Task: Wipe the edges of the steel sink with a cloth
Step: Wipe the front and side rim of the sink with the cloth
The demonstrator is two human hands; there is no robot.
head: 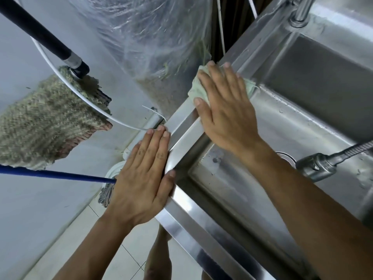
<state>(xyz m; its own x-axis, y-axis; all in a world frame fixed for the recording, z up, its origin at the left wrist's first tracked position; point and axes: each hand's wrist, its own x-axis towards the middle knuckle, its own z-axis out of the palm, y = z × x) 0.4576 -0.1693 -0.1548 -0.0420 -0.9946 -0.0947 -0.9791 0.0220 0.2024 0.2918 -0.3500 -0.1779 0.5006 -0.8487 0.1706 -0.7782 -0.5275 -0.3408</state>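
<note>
Pale floor tiles (133,249) and a grey wall frame the steel sink (302,126), with two mops (46,118) leaning at the left. The right hand (224,110) lies flat, fingers straight, pressing a light green cloth (198,88) onto the sink's left edge (181,118) near the far corner. The left hand (141,178) rests open on the near left corner, bracing, holding nothing. To do this stroke well, I'd judge, the palm should keep even pressure and draw the cloth along the rim in one line, folding it over the lip to catch the outer face, then turn the far corner toward the tap (301,11).
</note>
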